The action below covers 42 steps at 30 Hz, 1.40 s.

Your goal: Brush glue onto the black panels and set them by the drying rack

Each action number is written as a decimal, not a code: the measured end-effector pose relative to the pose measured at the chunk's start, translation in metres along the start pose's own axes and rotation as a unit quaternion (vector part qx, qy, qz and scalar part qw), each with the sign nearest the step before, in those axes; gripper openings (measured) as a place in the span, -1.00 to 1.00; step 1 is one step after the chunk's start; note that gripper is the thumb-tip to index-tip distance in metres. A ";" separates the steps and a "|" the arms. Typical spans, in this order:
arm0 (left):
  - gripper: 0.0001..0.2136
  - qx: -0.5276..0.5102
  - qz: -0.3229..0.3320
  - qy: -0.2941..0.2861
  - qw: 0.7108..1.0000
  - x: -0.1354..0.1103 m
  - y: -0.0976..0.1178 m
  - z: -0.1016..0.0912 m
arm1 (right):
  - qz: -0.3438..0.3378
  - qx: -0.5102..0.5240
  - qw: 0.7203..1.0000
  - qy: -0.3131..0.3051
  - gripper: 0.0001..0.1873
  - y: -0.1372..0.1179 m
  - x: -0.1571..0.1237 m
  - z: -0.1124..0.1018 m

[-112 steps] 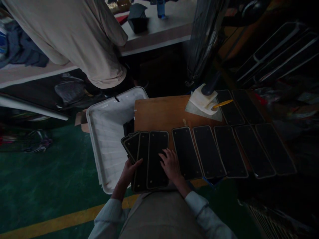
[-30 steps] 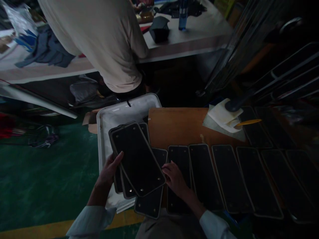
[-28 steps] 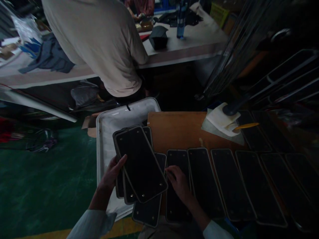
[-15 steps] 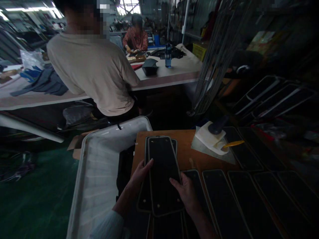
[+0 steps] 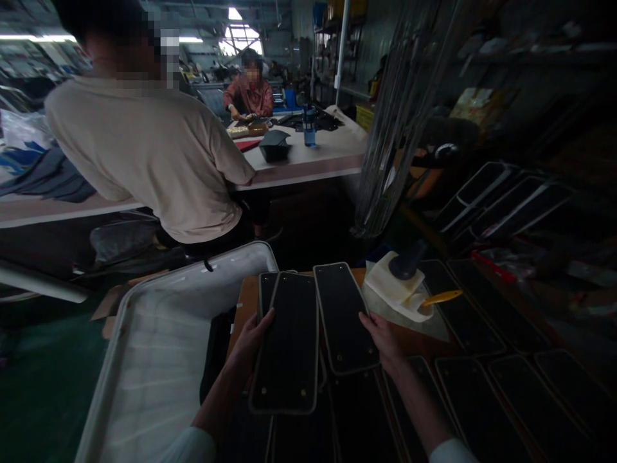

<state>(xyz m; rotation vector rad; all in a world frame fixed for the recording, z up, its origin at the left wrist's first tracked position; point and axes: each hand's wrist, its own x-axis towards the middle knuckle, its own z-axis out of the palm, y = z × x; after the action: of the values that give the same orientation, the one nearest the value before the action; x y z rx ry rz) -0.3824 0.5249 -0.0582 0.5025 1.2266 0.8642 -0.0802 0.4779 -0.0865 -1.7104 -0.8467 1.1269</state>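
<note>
My left hand (image 5: 251,337) grips a small stack of black rectangular panels with pale rims (image 5: 286,341), thumb on the top one, held above the wooden table (image 5: 243,299). My right hand (image 5: 383,335) holds a single black panel (image 5: 343,315) by its right edge, just right of the stack and tilted away from it. Both hands are closed on the panels. A row of the same black panels (image 5: 482,411) lies flat on the table in front of me.
A white plastic crate (image 5: 159,360) stands left of the table. A white pad with a dark tool and a yellow stick (image 5: 405,289) lies at the table's far side. A person in a beige shirt (image 5: 144,161) stands ahead at a long bench; another person sits farther back.
My view has lifted toward the room. The stack has been raised over the table, and my right hand has drawn one panel off it to the right.
</note>
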 end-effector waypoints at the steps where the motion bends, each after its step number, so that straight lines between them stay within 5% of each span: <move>1: -0.56 0.004 0.004 0.002 1.000 0.004 0.000 -0.001 | -0.003 -0.040 0.999 0.009 -0.43 0.005 0.010 -0.004; 6: -0.55 0.014 0.013 0.028 0.999 0.026 -0.006 -0.004 | -0.025 -0.156 0.986 0.060 -0.60 0.029 0.045 -0.011; 11: -0.56 0.046 0.057 0.078 0.994 0.040 -0.007 0.001 | -0.055 -0.239 0.964 0.103 -0.74 0.038 0.050 -0.009; 16: -0.55 0.085 0.078 0.086 0.990 0.051 -0.005 0.000 | -0.148 -0.416 0.884 0.149 -0.63 0.020 0.030 0.004; 19: -0.52 0.090 0.085 0.080 0.989 0.056 -0.006 -0.006 | -0.246 -0.463 0.845 0.100 -0.62 0.004 0.008 0.031; 23: -0.53 0.104 0.120 0.062 0.985 0.052 -0.005 -0.007 | -0.271 -0.378 0.885 -0.018 -0.52 0.003 -0.015 0.084; 28: -0.56 0.141 0.176 0.066 0.972 0.037 0.004 0.000 | -0.152 -0.207 0.966 0.014 -0.33 0.023 -0.011 0.120; 34: -0.48 0.151 0.220 0.075 0.961 0.034 0.021 -0.019 | -0.029 -0.034 0.997 -0.067 -0.74 0.019 0.010 0.119; 42: -0.49 0.108 0.200 0.153 0.962 0.022 0.066 -0.089 | 0.054 0.043 0.980 -0.188 -0.65 -0.012 0.011 0.099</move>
<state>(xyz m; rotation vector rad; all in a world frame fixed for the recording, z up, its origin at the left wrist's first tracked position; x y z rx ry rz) -0.4847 0.5719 -0.0477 0.8356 1.5407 1.1882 -0.1701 0.5222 -0.0971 -1.5081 -0.9244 1.5697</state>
